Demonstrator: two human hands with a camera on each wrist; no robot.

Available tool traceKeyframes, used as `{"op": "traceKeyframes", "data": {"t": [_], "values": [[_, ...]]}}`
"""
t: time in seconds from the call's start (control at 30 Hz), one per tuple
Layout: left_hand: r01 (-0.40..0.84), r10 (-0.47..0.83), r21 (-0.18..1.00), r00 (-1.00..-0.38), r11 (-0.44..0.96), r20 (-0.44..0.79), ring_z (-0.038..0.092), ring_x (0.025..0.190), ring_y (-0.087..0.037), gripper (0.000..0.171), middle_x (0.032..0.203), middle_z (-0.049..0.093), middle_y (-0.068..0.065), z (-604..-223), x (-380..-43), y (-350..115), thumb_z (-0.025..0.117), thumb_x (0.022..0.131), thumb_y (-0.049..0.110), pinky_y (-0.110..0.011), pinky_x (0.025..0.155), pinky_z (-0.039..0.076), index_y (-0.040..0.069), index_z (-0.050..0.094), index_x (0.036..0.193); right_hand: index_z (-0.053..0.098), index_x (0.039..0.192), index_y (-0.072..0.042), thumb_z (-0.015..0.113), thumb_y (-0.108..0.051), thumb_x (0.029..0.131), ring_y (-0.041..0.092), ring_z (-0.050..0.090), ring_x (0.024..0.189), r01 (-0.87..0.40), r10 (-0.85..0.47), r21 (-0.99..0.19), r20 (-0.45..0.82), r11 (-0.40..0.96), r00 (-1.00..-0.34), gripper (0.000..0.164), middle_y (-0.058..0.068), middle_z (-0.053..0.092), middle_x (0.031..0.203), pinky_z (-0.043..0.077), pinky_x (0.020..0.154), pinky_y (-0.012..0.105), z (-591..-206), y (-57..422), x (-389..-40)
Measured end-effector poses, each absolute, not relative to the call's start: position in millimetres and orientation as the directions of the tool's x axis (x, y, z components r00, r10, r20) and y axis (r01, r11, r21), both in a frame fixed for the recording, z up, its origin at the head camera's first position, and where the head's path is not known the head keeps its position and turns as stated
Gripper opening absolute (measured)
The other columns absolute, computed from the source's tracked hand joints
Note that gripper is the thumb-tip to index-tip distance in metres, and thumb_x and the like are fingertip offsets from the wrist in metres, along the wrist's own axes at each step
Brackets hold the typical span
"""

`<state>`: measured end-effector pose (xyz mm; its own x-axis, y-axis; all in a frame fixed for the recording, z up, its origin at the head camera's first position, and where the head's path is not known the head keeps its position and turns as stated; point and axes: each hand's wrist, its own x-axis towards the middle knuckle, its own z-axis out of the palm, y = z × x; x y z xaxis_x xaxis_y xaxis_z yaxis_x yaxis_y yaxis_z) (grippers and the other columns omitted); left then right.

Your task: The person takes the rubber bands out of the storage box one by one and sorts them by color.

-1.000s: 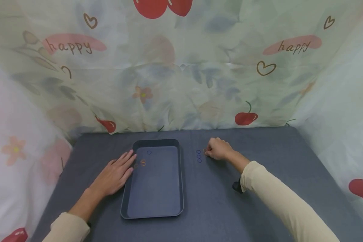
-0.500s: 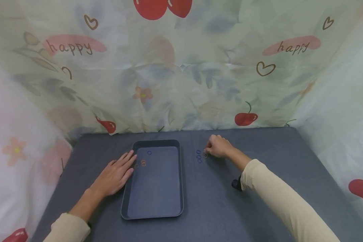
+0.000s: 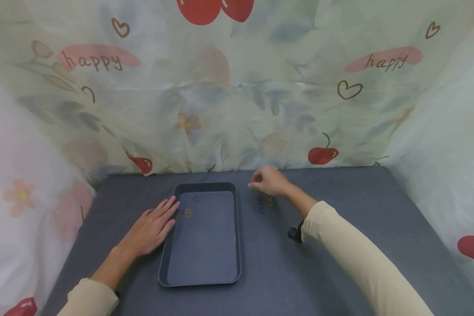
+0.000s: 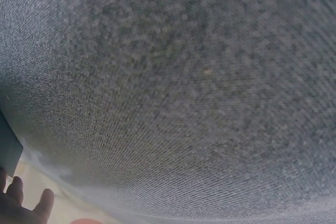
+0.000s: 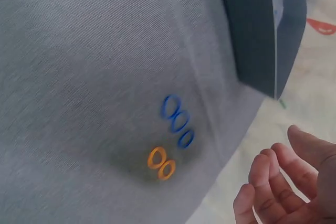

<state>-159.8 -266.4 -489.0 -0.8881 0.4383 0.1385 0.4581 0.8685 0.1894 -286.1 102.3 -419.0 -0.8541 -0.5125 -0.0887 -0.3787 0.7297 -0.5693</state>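
Observation:
My left hand (image 3: 150, 228) rests with straight fingers on the left rim of a dark rectangular tray (image 3: 238, 245). Inside the tray lie a blue ring (image 3: 196, 199) and orange rings (image 3: 188, 213), with a fainter ring (image 3: 178, 217) near the left fingertips. Above the table, right of the tray's far end, hovers my right hand (image 3: 271, 181). The right wrist view shows its fingers loosely bent, the thumb apart from them and nothing held. Below it, three blue rings (image 5: 180, 121) lie in a row on the cloth beside two orange rings (image 5: 161, 164).
A dark grey cloth (image 3: 320, 281) covers the table. Behind it hangs a pale curtain (image 3: 237, 127) printed with cherries and hearts, and similar sheets close off both sides. A small black object (image 3: 295, 234) is at the right cuff.
My right hand has let go of an orange ring, which now lies in line with another. It has lifted and moved left toward the tray. The left hand stays put.

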Motion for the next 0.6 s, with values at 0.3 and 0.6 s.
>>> {"op": "traceKeyframes", "data": {"t": [0.3,0.6], "values": [[0.447,0.430,0.184,-0.894,0.875,0.127,0.030,0.141,-0.032,0.053,0.157,0.029,-0.013,-490,-161,-266,0.048,0.103,0.027,-0.055,0.103,0.034,0.005,0.038,0.150,0.076,0.098,-0.006,0.068,-0.021,0.094,0.015,0.064,0.080,-0.398,-0.538,-0.605,-0.061,0.690,-0.840,0.017,0.001,0.071,0.088,0.052,0.073,0.033,-416,70,-286],[0.468,0.443,0.198,-0.882,0.861,0.159,0.032,0.140,-0.033,0.051,0.155,0.031,-0.014,-489,-160,-267,0.049,0.103,0.026,-0.056,0.101,0.035,0.004,0.040,0.148,0.076,0.098,-0.008,0.067,-0.021,0.094,0.012,0.063,0.075,-0.388,-0.537,-0.607,-0.077,0.694,-0.840,0.016,-0.001,0.070,0.087,0.051,0.069,0.030,-417,34,-278]]}}
